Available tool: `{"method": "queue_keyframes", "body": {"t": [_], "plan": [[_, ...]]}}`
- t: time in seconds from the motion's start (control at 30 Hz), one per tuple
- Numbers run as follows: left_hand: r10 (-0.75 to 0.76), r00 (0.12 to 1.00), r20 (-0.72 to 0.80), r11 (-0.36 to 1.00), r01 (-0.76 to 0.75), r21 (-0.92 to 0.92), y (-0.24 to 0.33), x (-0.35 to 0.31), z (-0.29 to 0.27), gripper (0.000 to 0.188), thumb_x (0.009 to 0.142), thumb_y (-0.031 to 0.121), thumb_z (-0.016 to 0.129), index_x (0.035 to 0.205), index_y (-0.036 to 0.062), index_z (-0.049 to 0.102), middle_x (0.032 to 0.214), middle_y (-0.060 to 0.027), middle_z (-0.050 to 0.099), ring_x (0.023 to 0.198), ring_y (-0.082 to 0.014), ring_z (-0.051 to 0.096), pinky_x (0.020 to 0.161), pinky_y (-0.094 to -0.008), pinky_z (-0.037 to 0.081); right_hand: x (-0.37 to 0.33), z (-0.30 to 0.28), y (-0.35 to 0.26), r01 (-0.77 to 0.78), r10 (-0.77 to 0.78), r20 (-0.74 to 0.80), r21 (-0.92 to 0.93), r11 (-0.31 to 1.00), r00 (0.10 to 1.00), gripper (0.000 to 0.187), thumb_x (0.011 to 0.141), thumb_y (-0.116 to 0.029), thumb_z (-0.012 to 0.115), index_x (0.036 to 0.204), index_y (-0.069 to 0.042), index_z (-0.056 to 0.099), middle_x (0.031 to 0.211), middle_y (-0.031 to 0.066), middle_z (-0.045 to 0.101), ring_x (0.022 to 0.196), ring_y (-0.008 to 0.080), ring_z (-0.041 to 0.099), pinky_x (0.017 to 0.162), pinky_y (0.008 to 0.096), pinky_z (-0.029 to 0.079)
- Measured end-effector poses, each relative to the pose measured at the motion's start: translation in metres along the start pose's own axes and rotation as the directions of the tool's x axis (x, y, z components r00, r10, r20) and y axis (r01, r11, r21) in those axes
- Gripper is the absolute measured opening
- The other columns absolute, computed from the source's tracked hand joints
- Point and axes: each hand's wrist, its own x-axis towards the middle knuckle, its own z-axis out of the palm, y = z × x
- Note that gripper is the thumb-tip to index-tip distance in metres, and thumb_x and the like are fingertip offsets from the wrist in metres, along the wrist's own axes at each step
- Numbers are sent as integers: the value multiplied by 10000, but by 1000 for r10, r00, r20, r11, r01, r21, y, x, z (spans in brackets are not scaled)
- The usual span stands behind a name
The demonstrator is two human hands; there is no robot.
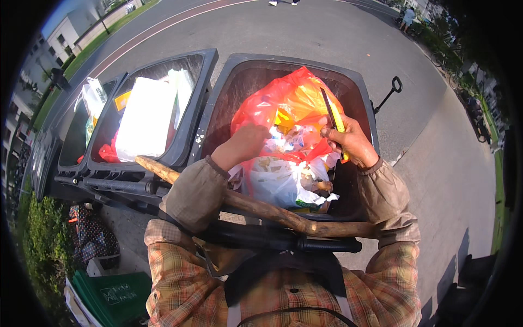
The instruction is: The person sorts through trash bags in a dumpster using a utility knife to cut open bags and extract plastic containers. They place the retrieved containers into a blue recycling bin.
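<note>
A red plastic bag (302, 84) lies torn open in the dark grey wheeled bin (357, 87) in front of me, with crumpled wrappers and yellow packaging showing inside it. My left hand (248, 143) is closed at the left edge of the opening, its curled fingers on the red plastic. In my right hand (351, 143), thumb and fingers pinch a slim yellow-and-black strip-like item (334, 113), held upright over the right side of the bag; its kind is unclear. Nearer to me in the bin sits a whitish see-through bag (275, 182) of mixed rubbish.
A wooden stick (289, 217) lies across the bin's near side, beside its black handle bar (256, 235). More bins stand at left, one with a large white box-like item (146, 117). A hooked black rod (389, 92) juts out at right. A green lid (111, 294) is lower left.
</note>
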Motion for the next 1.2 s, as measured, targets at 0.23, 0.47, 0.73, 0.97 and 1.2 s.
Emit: {"method": "queue_keyframes", "body": {"t": [0.23, 0.47, 0.73, 0.97, 1.2], "plan": [[-12, 982, 187, 920, -62, 387, -26, 31, 101, 201, 769, 160, 489, 908, 100, 620, 958, -55, 611, 940, -254, 534, 816, -464, 382, 66, 37, 49, 101, -28, 148, -512, 853, 989, 269, 687, -130, 614, 911, 18, 587, 818, 150, 613, 728, 240, 605, 642, 339, 467], [-665, 746, 29, 494, 411, 766, -56, 40, 77, 371, 841, 230, 420, 1153, 82, 557, 1208, -92, 478, 1170, -315, 323, 929, -533, 206, 127, 35, 129, 170, 48, 257, -755, 633, 965, 371, 632, -119, 592, 978, 14, 584, 975, 261, 566, 932, 353, 560, 790, 384, 447], [-550, 714, -434, 599, 699, 390, -103, 19, 37, 658, 709, 282, 632, 1281, 96, 367, 1346, -67, 343, 1304, -358, 172, 937, -603, 187, 204, -45, 121, 192, -534, -69, -888, 418, 843, 475, 621, 25, 551, 1095, 12, 513, 1292, 256, 352, 1186, 409, 350, 989, 398, 321], [-544, 667, -509, 599, 734, 321, -85, 35, 24, 658, 702, 251, 643, 1277, 109, 355, 1298, -60, 374, 1291, -345, 183, 942, -588, 184, 201, 38, 116, 199, -451, -73, -826, 527, 890, 231, 725, -76, 604, 948, -48, 549, 676, 147, 594, 594, 257, 610, 545, 368, 456], [-584, 674, -453, 563, 738, 372, -90, 33, 29, 558, 758, 204, 563, 1273, 107, 369, 1290, -69, 374, 1280, -352, 208, 948, -602, 200, 266, 89, 157, 31, -185, -283, -472, 881, 941, 320, 714, -198, 636, 1010, -90, 577, 925, 192, 593, 843, 348, 580, 711, 415, 452]]}}
